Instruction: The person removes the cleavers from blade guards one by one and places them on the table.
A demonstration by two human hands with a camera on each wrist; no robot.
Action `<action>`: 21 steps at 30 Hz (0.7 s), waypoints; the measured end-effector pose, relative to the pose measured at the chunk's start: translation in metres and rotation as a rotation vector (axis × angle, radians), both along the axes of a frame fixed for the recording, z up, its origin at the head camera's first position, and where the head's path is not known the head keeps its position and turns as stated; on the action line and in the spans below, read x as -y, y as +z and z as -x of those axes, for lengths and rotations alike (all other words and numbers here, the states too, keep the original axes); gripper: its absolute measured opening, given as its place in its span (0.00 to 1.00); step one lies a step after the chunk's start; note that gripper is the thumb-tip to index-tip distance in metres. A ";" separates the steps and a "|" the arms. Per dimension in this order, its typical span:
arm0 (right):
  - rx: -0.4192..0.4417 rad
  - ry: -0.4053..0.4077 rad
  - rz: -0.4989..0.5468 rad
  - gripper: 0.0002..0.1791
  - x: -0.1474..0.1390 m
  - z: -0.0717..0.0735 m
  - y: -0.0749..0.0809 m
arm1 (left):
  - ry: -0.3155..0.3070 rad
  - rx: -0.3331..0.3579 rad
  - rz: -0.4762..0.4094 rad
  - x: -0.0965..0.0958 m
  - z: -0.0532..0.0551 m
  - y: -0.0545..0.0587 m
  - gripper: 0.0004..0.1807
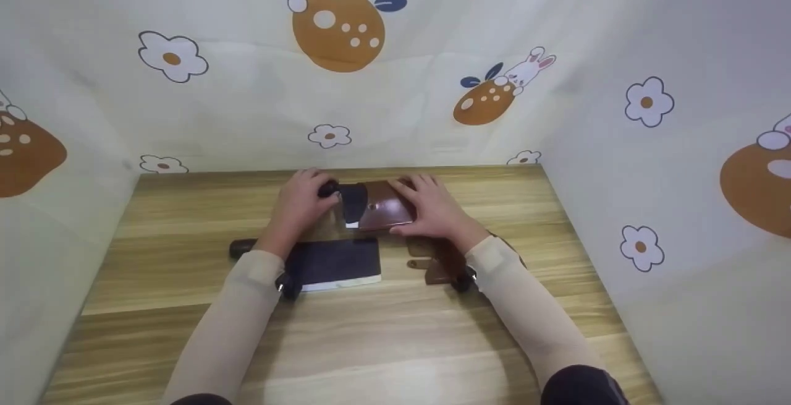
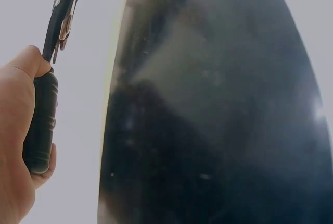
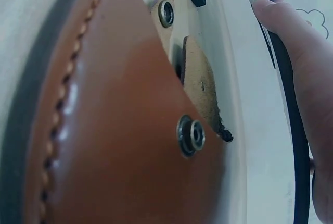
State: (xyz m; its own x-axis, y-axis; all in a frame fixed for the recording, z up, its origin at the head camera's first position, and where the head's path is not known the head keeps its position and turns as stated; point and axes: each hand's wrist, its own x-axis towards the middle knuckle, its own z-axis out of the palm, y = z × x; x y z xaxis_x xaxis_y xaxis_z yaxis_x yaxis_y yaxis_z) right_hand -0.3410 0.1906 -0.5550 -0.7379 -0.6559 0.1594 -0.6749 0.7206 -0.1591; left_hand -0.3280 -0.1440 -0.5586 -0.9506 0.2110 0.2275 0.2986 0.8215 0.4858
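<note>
1. Knife [image 1: 353, 201], dark-bladed, sits between the two hands, over the far part of the wooden table [image 1: 346, 349]. Its blade is partly inside a brown sheath; the stretch nearest the handle shows, pale edge toward the person. I can't tell whether it touches the wood.

2. Second knife [image 1: 337, 261] reaches farthest left, nearer the person. It lies flat on the table with its dark blade bare, black handle [image 1: 242, 248] pointing left, and the left wrist crosses above it.

3. Left hand [image 1: 300, 201] is curled round the first knife's grip [image 1: 328, 188]. From the left wrist view, the thumb [image 2: 36, 60] lies up where the grip meets the blade.

4. Sheath [image 1: 392, 207] has its curved mouth facing left, with the blade in it and a snap [image 1: 373, 206] near that mouth. How deep the blade reaches is hidden by the leather.

5. Right hand [image 1: 435, 207] grips the sheath's right end, thumb along the near edge and fingers at the far one.

6. Second sheath [image 1: 440, 269] lies on the table, partly covered by the right forearm, straps [image 1: 420, 264] pointing left. Up close it shows stitching [image 3: 62, 99] and a metal stud [image 3: 191, 135]; I can't see into its pocket.
</note>
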 end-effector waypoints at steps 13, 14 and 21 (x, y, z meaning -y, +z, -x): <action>0.018 -0.024 0.019 0.63 -0.001 0.002 0.008 | 0.005 -0.028 -0.049 -0.001 0.001 0.007 0.23; 0.016 -0.025 0.018 0.63 -0.001 0.003 0.008 | 0.006 -0.028 -0.051 -0.001 0.001 0.007 0.23; 0.010 -0.018 0.037 0.65 -0.004 0.004 0.007 | 0.012 -0.024 -0.051 -0.002 0.000 0.007 0.24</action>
State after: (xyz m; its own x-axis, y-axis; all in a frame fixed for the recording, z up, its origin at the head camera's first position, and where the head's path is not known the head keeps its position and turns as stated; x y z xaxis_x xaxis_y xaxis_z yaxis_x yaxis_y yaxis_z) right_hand -0.3449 0.1943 -0.5479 -0.7510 -0.6365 0.1756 -0.6603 0.7259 -0.1928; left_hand -0.3285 -0.1421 -0.5519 -0.9472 0.1868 0.2605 0.3006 0.7998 0.5196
